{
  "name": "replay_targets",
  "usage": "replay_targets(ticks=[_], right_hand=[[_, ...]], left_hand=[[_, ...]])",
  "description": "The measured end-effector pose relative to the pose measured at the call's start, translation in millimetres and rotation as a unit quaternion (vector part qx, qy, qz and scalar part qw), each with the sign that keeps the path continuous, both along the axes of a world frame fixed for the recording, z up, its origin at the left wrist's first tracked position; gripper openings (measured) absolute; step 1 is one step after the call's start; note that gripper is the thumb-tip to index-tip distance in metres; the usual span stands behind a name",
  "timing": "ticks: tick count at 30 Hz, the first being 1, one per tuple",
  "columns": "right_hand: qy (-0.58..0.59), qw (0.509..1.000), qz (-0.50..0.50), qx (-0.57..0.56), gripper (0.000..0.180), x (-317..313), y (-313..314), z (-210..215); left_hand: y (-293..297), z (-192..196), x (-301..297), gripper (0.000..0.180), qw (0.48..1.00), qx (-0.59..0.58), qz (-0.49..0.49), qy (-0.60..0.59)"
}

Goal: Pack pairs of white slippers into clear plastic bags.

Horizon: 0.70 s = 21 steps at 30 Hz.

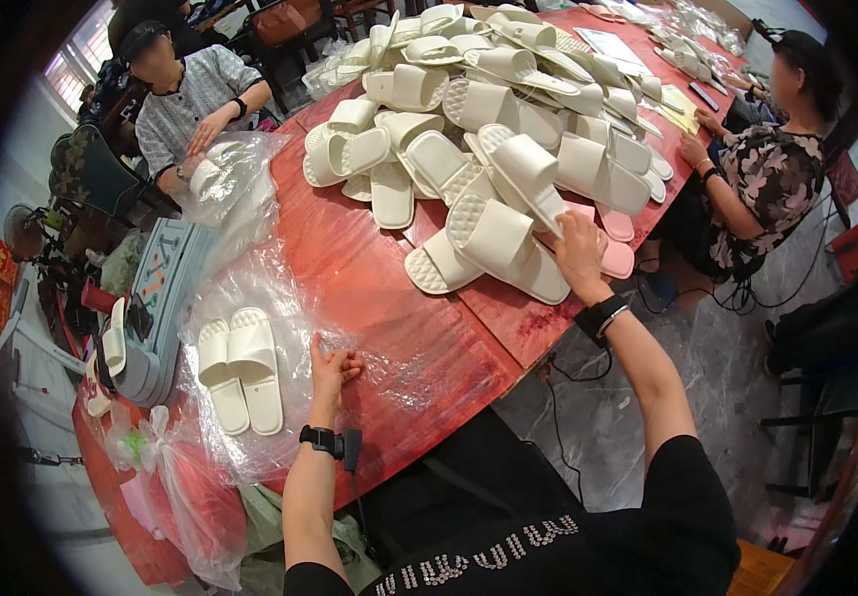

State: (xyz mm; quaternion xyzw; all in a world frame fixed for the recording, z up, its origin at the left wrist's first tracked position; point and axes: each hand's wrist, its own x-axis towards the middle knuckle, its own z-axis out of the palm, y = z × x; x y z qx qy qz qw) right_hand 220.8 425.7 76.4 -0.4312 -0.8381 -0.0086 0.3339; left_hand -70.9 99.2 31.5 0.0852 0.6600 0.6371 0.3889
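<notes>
A big heap of cream slide slippers [499, 104] covers the middle of the red table. At its near right edge my right hand [580, 253] has its fingers closed on the end of one tilted slipper [520, 164]. Just below that one, another slipper [494, 238] lies across its neighbour. My left hand [333, 370] is open, fingers apart, over clear plastic film. Left of it a pair of slippers [240, 370] lies side by side on the clear plastic bags [295, 298]. Pink slippers [618, 260] show partly beneath the heap, beside my right hand.
Across the table [429, 343], a person [196, 109] at left handles slippers in plastic. Another person [762, 189] sits at right. A blue-grey plastic stool [161, 308] stands at the left edge, near a knotted plastic bag [191, 487]. Cables [558, 427] trail across the floor.
</notes>
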Motion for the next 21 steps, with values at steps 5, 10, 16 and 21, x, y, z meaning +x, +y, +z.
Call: replay_targets(ticks=[5,10,16,21], right_hand=[[-0.071,0.993,0.057,-0.071,0.069,-32.3,-22.2,-1.4],[-0.009,0.994,-0.036,-0.099,0.052,-54.7,0.9,-9.5],[0.144,0.981,0.083,-0.098,0.024,-57.6,0.8,0.8],[0.121,0.949,0.283,-0.068,0.034,-46.0,-89.3,71.2]], left_hand=[[-11.0,-3.5,-1.6,0.070,1.000,-0.017,-0.003,0.000],[-9.1,-8.5,1.1,0.067,1.000,0.001,-0.021,-0.006],[-11.3,6.4,0.3,0.062,0.998,-0.041,0.004,-0.041],[-18.2,15.9,-19.6,0.069,0.996,-0.034,-0.045,-0.067]])
